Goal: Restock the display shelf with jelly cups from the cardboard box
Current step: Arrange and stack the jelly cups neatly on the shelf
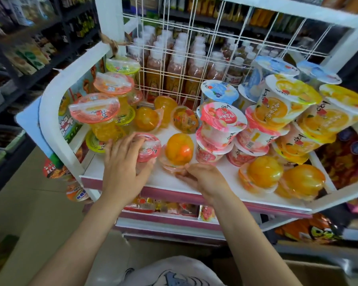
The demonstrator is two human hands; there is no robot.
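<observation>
1. The left hand (pixel 123 162), at centre left of the frame, has its fingers curled around a pink-lidded jelly cup (pixel 148 146) standing upright on the white shelf (pixel 163 178).
2. The right hand (pixel 203 176), just below centre, pinches the rim of an upside-down orange jelly cup (pixel 179 148) at the shelf's front; this cup sits just beside the pink-lidded one.
3. More upside-down orange cups (pixel 262 174) lie at lower right on the shelf.
4. Stacks of pink cups (pixel 221 122) and orange-label cups (pixel 285 100) fill the right half.
5. A stack of clear yellow cups with pink lids (pixel 95 108) rises at left.
6. Behind a white wire grid (pixel 174 48), bottles (pixel 176 67) stand in rows.
7. A corner of the cardboard box (pixel 318 273) shows at lower right.
</observation>
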